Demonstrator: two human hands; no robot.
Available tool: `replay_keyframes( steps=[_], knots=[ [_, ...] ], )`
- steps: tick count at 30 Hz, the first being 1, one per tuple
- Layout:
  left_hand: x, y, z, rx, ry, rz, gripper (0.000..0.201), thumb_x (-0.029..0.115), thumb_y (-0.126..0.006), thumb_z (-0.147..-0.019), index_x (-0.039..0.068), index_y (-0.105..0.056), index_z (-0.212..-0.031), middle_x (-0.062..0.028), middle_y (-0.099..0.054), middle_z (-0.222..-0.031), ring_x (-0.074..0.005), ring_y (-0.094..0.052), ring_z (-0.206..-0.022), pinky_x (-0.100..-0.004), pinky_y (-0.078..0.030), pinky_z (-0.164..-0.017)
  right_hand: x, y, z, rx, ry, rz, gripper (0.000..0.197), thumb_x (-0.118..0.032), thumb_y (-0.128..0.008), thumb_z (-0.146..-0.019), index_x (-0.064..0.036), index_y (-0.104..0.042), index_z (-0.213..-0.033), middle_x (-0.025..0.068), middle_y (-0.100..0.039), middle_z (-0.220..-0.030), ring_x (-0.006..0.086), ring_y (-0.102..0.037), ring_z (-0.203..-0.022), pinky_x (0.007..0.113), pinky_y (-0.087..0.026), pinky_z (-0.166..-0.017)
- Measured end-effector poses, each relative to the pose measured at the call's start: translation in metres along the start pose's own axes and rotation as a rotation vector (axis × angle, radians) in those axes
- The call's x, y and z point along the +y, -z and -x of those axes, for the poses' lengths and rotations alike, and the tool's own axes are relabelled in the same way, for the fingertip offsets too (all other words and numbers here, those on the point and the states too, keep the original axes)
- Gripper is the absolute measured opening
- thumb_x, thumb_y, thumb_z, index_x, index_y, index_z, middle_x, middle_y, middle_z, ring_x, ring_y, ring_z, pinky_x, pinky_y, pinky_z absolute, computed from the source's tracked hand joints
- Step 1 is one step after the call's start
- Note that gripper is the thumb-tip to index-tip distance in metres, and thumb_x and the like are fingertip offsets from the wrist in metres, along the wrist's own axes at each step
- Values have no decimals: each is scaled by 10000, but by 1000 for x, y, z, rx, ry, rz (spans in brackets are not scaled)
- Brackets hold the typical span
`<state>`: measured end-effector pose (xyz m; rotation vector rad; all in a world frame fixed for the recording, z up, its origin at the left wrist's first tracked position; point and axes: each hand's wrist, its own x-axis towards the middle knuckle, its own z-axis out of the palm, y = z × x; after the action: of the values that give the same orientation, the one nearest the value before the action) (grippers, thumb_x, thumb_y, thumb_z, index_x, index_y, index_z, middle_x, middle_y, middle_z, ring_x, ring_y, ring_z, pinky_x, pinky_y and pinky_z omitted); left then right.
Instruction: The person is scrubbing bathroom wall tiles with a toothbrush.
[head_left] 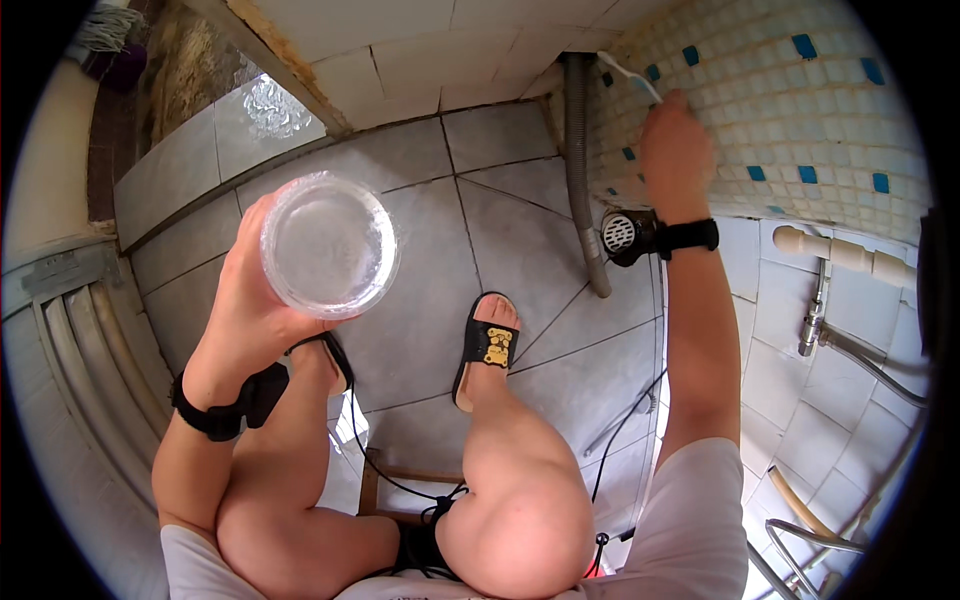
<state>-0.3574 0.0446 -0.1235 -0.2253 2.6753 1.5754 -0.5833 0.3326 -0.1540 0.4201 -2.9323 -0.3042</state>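
My left hand (243, 285) is closed round a round, clear plastic tub (328, 245), held above the floor to the left. The tub looks to have clear liquid in it, though I cannot tell how much. Over on the right, my right hand (676, 155) grips a slim white toothbrush (632, 76) by its handle. The far end of the brush is against or close to the mosaic tile wall (740, 110), which has pale squares and scattered blue ones. Most of the right fingers are hidden behind the back of the hand.
A grey corrugated drain hose (577, 170) runs down beside the mosaic wall to the grey tiled floor (400, 220). Pipes and a metal valve (812, 325) stick out at the right. Black cords (625, 420) hang near my legs. At far left stands a ribbed panel (85, 340).
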Motion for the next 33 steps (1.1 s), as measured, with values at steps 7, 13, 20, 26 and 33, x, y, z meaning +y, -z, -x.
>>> replay_keyframes(
  steps=[7, 13, 20, 26, 33],
  knots=[
    [0, -7, -5, 31, -2, 38, 768, 182, -812, -495, 35, -463, -1163, -105, -478, -1168, -257, -446, -1089, -345, -356, -921, -8, -50, 6, -88, 178, 61, 278, -130, -512, -788, 50, -481, -998, 185, -625, -774, 307, -630, -655, 369, -522, -574],
    [1, -7, -7, 12, 38, 75, 771, 180, -813, -492, 33, -462, -1163, -104, -483, -1160, -260, -449, -1085, -339, -359, -918, -3, -43, -1, -63, 60, 97, 226, -156, -507, -801, 11, -492, -953, 177, -627, -760, 293, -634, -670, 360, -524, -578],
    [2, -5, -6, 7, 48, 4, 773, 173, -814, -489, 33, -462, -1163, -102, -476, -1170, -259, -445, -1089, -341, -359, -918, -9, -22, -1, -19, -51, -90, 124, -98, -483, -811, -10, -492, -899, 185, -616, -724, 312, -624, -677, 391, -517, -544],
    [-1, -6, -7, 5, 27, 104, 769, 167, -811, -495, 37, -459, -1166, -101, -481, -1168, -260, -429, -1105, -343, -352, -927, -2, -75, 10, -106, -13, -13, 167, -166, -470, -824, -28, -511, -909, 209, -614, -776, 342, -610, -749, 413, -502, -596],
    [-7, -2, -4, -2, 28, -48, 786, 156, -806, -510, 31, -437, -1193, -89, -475, -1175, -224, -450, -1091, -330, -351, -931, -20, -36, 63, -2, -229, -260, 151, -207, -493, -828, -58, -512, -834, 188, -608, -708, 329, -613, -660, 428, -499, -557]
  ],
)
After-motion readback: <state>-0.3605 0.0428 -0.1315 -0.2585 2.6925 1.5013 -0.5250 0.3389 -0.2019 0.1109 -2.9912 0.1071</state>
